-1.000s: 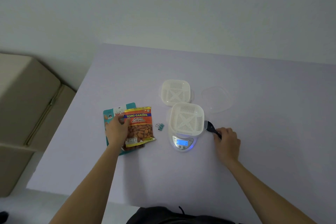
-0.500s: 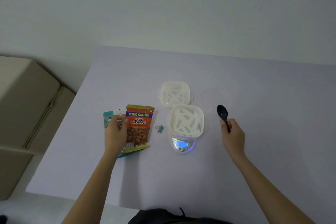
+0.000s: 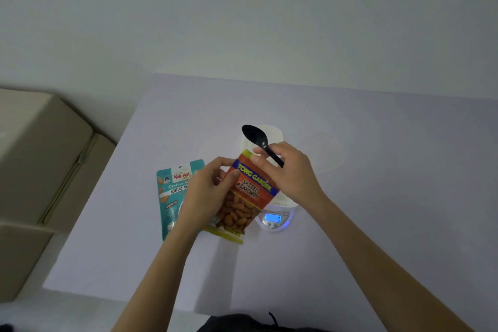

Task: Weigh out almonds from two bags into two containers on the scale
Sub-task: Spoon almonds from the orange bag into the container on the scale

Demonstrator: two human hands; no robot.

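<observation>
Both hands up over the pale table [image 3: 377, 197], working the same bag. Left hand [image 3: 207, 194] pinches the upper left edge of the orange salted almonds bag [image 3: 242, 197], thumb on front near the blue band, fingers behind. Bag is lifted off the table, tilted, top leaning toward the right hand, almonds visible through the clear window at the lower part. Right hand [image 3: 288, 172] closed around the handle of a black plastic spoon [image 3: 260, 143], bowl sticking up and away past the fingers; same hand's fingertips also touch the bag's top right corner.

Teal roasted almonds bag [image 3: 172, 191] lies flat on the table just left of the left hand, partly hidden behind it. Digital scale [image 3: 273, 219] sits below the right wrist, blue display lit; white slotted container [image 3: 285, 201] on top of it, mostly hidden by the bag and right hand. Second white container [image 3: 273, 133] beyond the hands, behind the spoon bowl. Clear lid [image 3: 323, 153] lies right of the right hand, faint. Cardboard boxes [image 3: 40, 156] far left, off the table.
</observation>
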